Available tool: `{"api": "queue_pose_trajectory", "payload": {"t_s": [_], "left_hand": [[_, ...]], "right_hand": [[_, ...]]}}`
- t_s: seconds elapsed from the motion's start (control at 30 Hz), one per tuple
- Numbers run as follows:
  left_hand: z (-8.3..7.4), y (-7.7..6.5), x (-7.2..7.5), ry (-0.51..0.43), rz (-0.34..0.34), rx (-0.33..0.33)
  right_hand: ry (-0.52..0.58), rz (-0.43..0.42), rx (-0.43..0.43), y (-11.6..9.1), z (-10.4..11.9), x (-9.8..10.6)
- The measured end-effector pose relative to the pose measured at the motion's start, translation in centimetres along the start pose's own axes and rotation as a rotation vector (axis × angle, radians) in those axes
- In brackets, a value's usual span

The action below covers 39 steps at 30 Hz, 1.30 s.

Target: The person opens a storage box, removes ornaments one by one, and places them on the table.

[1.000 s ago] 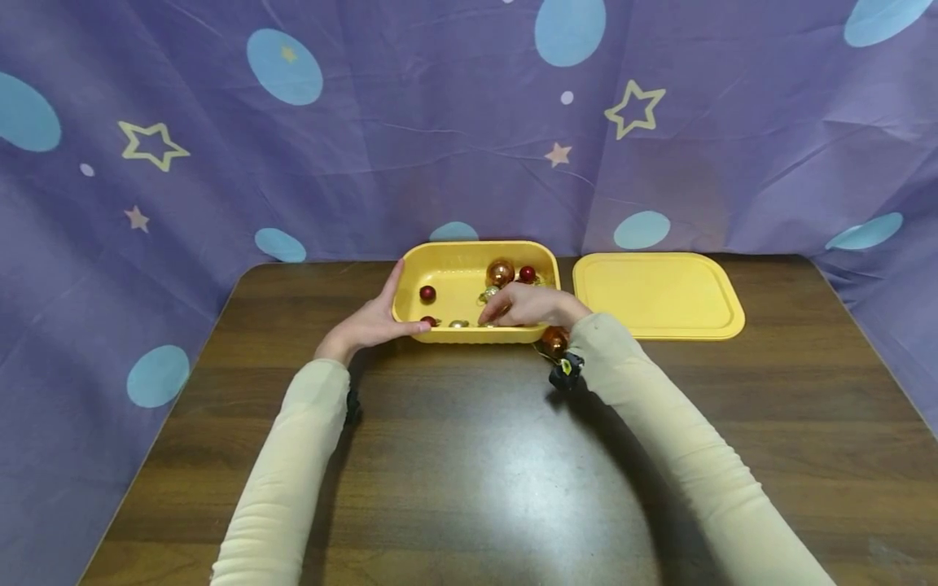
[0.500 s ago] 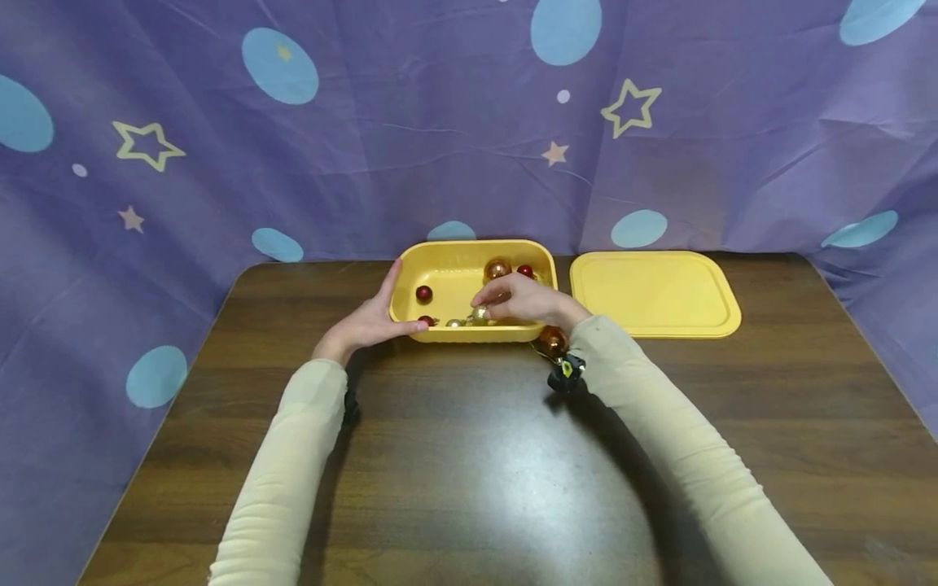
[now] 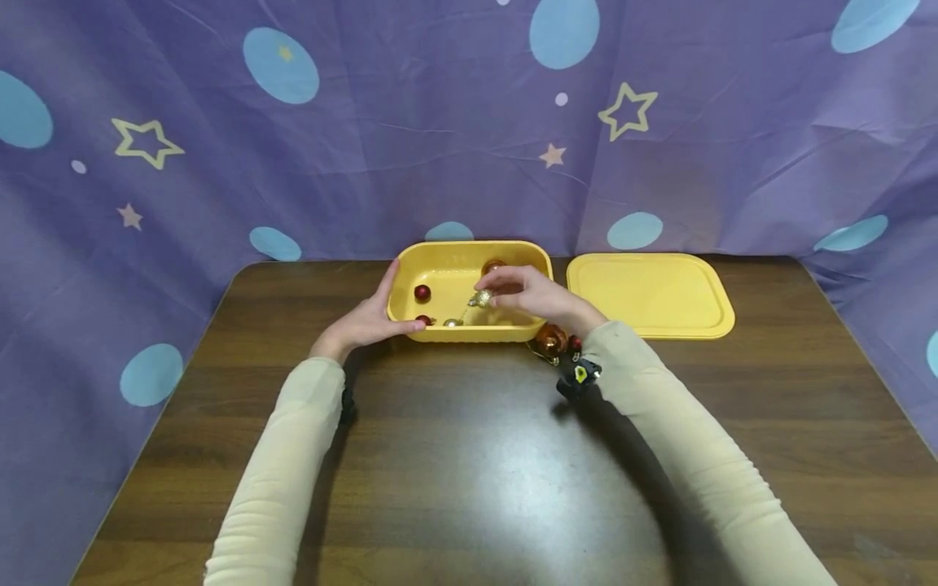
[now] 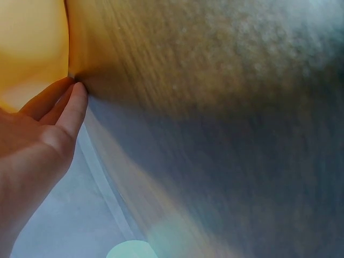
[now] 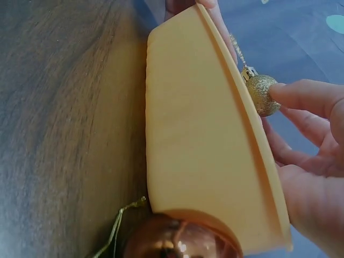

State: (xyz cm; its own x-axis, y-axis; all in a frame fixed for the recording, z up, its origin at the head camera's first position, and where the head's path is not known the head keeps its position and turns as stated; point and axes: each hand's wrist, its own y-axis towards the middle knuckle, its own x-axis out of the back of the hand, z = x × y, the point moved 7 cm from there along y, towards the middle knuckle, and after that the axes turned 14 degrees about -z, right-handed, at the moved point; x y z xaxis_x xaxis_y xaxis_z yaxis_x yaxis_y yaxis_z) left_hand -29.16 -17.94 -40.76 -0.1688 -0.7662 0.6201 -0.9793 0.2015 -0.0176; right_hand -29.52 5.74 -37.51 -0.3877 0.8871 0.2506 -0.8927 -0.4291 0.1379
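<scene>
My left hand point(image 3: 366, 323) grips the left end of a yellow plastic container point(image 3: 469, 334), thumb at the front rim and fingers along the side. Over the container, my right hand point(image 3: 538, 295) pinches a glittery gold bauble point(image 5: 262, 95) by its round body between thumb and fingertips. A gold hanging string trails from the bauble's cap. Inside, at the left, lie a dark red bauble point(image 3: 422, 293) and another by my left thumb. A small pale gold bauble point(image 3: 452, 323) sits near the front wall. My right hand partly covers a copper bauble point(image 3: 493, 266) at the back.
A yellow lid point(image 3: 652, 295) lies flat on the wooden table point(image 3: 454, 456), right of the container. Outside the container's front right corner, a shiny copper bauble point(image 3: 551, 340) rests beside a small red bauble point(image 3: 575, 344). A purple patterned curtain point(image 3: 454, 146) hangs behind the table.
My right hand has picked the glittery gold bauble off the container's floor and raised it, string trailing. My left hand keeps its place on the container.
</scene>
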Motion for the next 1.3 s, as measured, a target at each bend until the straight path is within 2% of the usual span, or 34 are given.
{"api": "queue_pose_trajectory", "payload": {"t_s": [0.13,0.47,0.67,0.83,0.9,1.07,1.3], "left_hand": [[0.2,0.1,0.0,-0.001,-0.001,0.001],[0.0,0.0,0.0,0.006,0.005,0.001],[-0.1,-0.1,0.0,0.007,0.018,0.018],[-2.7,-1.2,0.4,-0.01,0.046,0.037],[-2.9,-1.3,0.4,-0.014,0.05,0.041],[-0.3,-0.1,-0.1,-0.006,0.037,0.03],[0.0,0.0,-0.2,-0.006,0.026,0.026]], "right_hand": [[0.037,0.005,-0.003,-0.4,0.1,0.3],[0.284,-0.059,-0.089,-1.6,0.2,1.6],[0.23,-0.09,-0.093,-2.6,0.4,2.9],[0.26,-0.088,-0.107,-3.4,0.3,4.0],[0.236,-0.091,-0.111,-3.8,0.2,4.5],[0.122,-0.105,-0.089,-4.5,-0.1,5.9],[0.083,-0.118,-0.079,-5.7,-0.9,7.5]]}}
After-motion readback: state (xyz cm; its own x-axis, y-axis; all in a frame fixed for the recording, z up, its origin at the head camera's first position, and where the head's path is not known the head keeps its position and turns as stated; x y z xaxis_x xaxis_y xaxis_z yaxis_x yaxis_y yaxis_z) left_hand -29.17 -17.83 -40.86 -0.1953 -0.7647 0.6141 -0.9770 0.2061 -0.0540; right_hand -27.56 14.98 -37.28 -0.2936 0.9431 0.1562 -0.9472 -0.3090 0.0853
